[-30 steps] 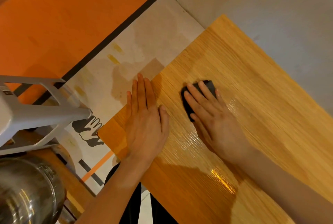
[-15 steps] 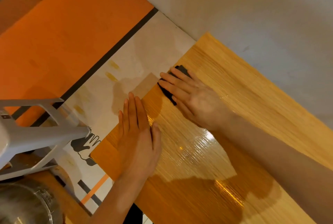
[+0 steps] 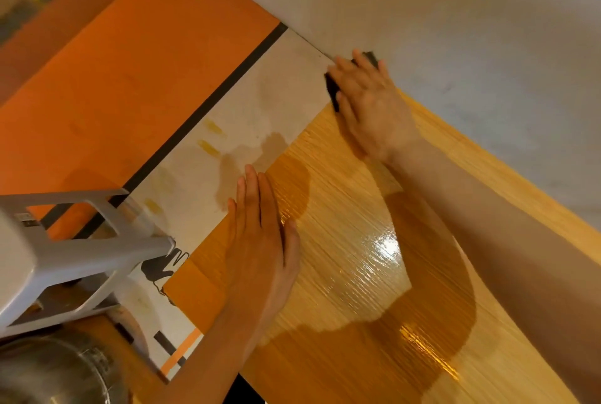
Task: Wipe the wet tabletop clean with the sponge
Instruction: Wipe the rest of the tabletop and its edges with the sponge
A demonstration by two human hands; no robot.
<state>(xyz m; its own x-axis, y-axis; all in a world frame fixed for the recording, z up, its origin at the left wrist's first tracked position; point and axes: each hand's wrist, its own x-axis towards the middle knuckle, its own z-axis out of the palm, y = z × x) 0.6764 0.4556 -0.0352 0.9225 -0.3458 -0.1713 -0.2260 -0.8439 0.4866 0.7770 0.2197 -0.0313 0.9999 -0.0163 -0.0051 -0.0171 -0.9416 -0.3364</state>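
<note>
The wooden tabletop [image 3: 344, 215] shines with a wet film across its middle. At its far corner, against the wall, lies a dark sponge [image 3: 333, 86], mostly hidden under my right hand [image 3: 369, 107]. That hand presses on it with fingers stretched out flat over the top. My left hand [image 3: 260, 241] rests flat, fingers straight and together, on the table's left edge and holds nothing.
A grey plastic stool [image 3: 65, 257] stands on the floor left of the table, and a shiny steel pot [image 3: 48, 371] sits below it. The pale wall [image 3: 455, 13] runs along the table's far edge. Orange and white floor [image 3: 130, 78] lies beyond the left edge.
My right hand has slid the sponge from the table's middle out to the far corner by the wall. The left hand has stayed flat on the left edge.
</note>
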